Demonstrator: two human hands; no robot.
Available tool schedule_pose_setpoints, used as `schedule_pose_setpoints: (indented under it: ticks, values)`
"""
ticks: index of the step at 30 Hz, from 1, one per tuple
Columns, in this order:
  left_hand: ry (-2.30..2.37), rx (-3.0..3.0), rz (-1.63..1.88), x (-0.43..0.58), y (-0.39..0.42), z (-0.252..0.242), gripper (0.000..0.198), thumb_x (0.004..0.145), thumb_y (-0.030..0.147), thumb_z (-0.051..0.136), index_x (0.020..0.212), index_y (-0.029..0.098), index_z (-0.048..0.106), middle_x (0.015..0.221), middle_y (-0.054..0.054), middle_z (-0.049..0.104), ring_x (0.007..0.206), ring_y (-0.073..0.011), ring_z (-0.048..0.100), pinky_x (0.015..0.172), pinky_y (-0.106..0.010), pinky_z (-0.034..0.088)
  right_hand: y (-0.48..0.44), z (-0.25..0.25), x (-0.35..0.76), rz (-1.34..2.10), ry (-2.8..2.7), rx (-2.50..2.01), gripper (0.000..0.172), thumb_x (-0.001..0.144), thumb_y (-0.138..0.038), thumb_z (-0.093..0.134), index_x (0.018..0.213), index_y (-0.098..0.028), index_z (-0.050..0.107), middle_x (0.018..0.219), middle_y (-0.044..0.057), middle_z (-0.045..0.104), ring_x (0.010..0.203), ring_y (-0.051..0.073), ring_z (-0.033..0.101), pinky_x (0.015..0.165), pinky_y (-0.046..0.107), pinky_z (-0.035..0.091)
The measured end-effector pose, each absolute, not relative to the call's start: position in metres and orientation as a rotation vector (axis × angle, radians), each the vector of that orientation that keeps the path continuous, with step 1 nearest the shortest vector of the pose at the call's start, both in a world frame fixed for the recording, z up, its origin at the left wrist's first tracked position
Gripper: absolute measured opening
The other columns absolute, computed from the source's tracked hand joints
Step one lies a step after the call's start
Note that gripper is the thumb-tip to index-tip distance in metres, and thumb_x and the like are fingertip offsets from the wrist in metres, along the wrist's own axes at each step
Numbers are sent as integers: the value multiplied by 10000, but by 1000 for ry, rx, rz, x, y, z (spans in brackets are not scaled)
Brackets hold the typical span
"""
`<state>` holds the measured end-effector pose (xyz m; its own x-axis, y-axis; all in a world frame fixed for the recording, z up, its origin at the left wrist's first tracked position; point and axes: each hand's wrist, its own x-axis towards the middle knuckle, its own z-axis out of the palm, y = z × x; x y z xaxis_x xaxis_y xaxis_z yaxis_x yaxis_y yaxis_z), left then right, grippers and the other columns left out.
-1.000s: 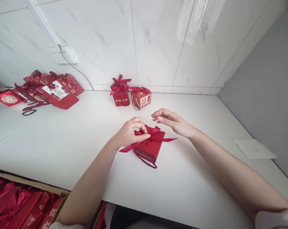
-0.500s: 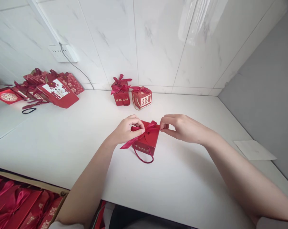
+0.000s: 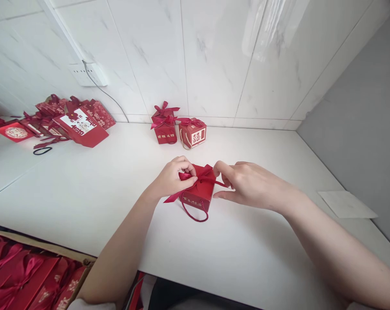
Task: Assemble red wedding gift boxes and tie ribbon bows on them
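Observation:
A small red gift box with a cord handle stands on the white table in front of me. A dark red ribbon lies across its top. My left hand is closed, pinching the ribbon at the box's left top. My right hand holds the box's right side, fingers curled with the ribbon's right tail between them.
Two finished red boxes with bows stand by the tiled wall. A heap of flat red boxes lies far left, beside a black hair tie. A carton of red boxes sits below the table edge. White paper lies right.
My right hand came from hovering open above the box to the ribbon's right end, then dropped to the box's right side. The box shifted slightly away from me; my left hand kept its pinch.

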<state>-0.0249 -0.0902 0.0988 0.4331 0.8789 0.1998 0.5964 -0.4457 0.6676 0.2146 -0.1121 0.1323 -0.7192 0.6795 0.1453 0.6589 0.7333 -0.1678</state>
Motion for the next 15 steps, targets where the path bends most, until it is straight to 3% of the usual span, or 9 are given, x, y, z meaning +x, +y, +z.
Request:
schedule_pose_setpoints:
  ticks: [2,6,8,11,13,15]
  values:
    - [1231,2148,740,-25,-90,98,51,789,243,605,769,199,622,887,-15,544,858,-151,564,765,-285,486,-110,128,214,101,-2768,-1223,300,867,-458,591,953,-205,456,578,-31,543,471,173,470,561,300,345]
    - [1223,2135,726,-25,-91,100,55,787,241,600,770,197,627,902,-21,532,844,-148,561,746,-278,482,-98,115,218,293,-2842,-1489,242,897,-436,519,911,-194,539,650,52,617,545,228,567,520,320,349]
    - [1219,2146,713,-26,-91,102,53,786,237,597,772,196,629,909,-25,533,857,-153,558,752,-280,478,-87,110,222,634,-2808,-1450,269,877,-463,544,913,-200,581,768,86,667,618,236,610,522,322,383]
    - [1220,2163,704,-26,-90,103,51,780,233,597,776,195,630,907,-28,535,852,-157,556,763,-288,474,-71,107,228,1444,-2594,-1115,425,816,-612,583,926,-207,642,901,80,706,748,224,656,643,325,482]
    - [1223,2166,701,-26,-90,103,52,779,234,595,777,193,629,898,-26,532,836,-156,555,759,-290,472,-63,107,230,1792,-2345,-956,562,850,-694,455,844,-175,672,855,86,711,761,207,661,738,337,500]
    - [1224,2161,697,-26,-90,102,51,780,230,591,780,194,627,898,-24,530,831,-154,556,757,-289,470,-60,105,229,1910,-2156,-891,597,870,-690,421,767,-154,666,765,78,695,720,188,650,754,340,496]
